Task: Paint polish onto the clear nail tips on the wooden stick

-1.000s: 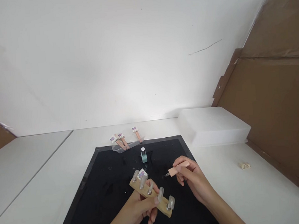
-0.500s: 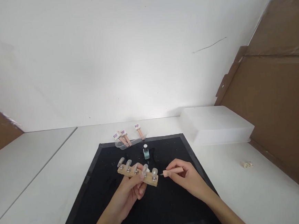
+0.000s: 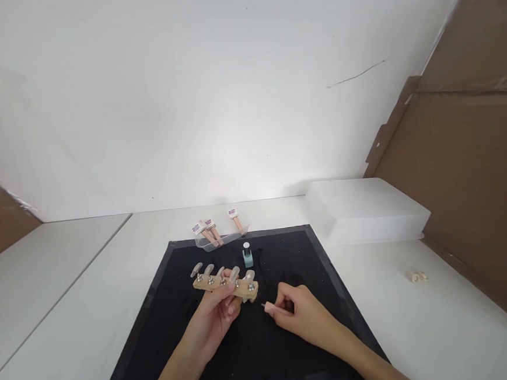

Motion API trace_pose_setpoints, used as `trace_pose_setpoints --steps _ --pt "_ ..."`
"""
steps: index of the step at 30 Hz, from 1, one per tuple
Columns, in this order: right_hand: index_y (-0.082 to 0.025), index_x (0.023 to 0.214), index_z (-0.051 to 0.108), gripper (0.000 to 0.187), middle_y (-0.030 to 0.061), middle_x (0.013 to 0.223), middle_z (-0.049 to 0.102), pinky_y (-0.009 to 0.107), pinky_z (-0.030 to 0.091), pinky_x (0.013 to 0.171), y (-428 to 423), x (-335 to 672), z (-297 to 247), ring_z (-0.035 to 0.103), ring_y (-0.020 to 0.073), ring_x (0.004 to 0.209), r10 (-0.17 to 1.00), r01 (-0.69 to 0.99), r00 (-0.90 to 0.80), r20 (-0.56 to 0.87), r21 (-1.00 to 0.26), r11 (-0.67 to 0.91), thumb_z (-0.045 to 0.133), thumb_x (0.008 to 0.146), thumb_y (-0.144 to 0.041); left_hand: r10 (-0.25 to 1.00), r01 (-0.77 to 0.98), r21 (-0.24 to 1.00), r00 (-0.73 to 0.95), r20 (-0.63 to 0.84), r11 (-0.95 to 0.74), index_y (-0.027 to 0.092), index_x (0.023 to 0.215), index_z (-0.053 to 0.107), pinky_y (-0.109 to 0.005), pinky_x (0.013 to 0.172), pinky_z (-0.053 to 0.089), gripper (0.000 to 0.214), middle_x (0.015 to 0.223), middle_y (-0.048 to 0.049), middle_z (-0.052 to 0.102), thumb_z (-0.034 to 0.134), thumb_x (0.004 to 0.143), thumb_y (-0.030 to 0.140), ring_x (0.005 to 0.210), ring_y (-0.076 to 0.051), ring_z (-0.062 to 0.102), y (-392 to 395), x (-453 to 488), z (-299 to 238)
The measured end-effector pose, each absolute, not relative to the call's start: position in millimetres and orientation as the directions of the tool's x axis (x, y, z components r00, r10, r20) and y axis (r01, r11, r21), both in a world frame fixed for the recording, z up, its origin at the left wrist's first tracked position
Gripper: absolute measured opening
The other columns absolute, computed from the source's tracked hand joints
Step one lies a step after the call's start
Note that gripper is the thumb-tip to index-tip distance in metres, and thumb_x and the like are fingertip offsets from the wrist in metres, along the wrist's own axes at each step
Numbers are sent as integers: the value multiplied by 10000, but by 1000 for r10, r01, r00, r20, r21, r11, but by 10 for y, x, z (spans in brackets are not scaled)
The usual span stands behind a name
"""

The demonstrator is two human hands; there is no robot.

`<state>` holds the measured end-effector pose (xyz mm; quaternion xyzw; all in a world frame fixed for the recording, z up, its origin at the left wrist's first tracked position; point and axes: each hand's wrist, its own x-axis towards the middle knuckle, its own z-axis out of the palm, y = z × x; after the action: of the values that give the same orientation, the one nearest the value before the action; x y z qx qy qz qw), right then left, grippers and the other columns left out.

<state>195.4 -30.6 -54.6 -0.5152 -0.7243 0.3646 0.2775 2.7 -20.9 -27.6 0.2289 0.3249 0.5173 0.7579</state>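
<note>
My left hand point(image 3: 217, 316) is closed around a wooden nail display strip point(image 3: 202, 283), thumb on top and fingers beneath. Several clear false nails point(image 3: 209, 269) stand on metal mounts along it; the rightmost false nail point(image 3: 250, 276) bears a small pale mark. To the strip's lower right, my right hand point(image 3: 305, 313) pinches a thin-tipped brush point(image 3: 270, 307) with a pink handle, mostly hidden by the fingers. The tip points left and is apart from the strip. A bottle of mint-green nail polish point(image 3: 248, 258) with a dark cap stands upright behind the strip.
Both hands are over a black mat point(image 3: 258, 365). At its back edge lies a clear tray point(image 3: 222, 241) with several pink-handled items. A white box point(image 3: 374, 227) stands at the back right, and small cream-coloured rings point(image 3: 417, 276) lie on the white table. Brown cardboard point(image 3: 477, 196) borders the right side.
My left hand has shifted the strip left and slightly up. My right hand has moved lower and a little left, turning the brush so that less of its handle shows.
</note>
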Motion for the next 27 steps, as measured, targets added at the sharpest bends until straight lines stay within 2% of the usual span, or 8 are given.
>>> trace_pose_setpoints --steps 9,27 --pt "-199 586 402 282 -68 472 382 193 239 416 -263 1888 -621 366 87 436 958 592 -281 63 -774 225 541 803 -313 915 -668 625 291 -280 404 161 744 505 -134 381 254 227 478 80 414 702 637 126 405 -21 378 -196 22 -298" --pt "-191 621 485 231 -50 494 481 185 269 435 -225 1820 -666 422 99 457 957 647 -279 83 -720 251 538 815 -307 892 -675 584 327 -312 451 173 767 504 -143 390 245 221 474 81 398 685 648 133 398 -24 364 -192 17 -310"
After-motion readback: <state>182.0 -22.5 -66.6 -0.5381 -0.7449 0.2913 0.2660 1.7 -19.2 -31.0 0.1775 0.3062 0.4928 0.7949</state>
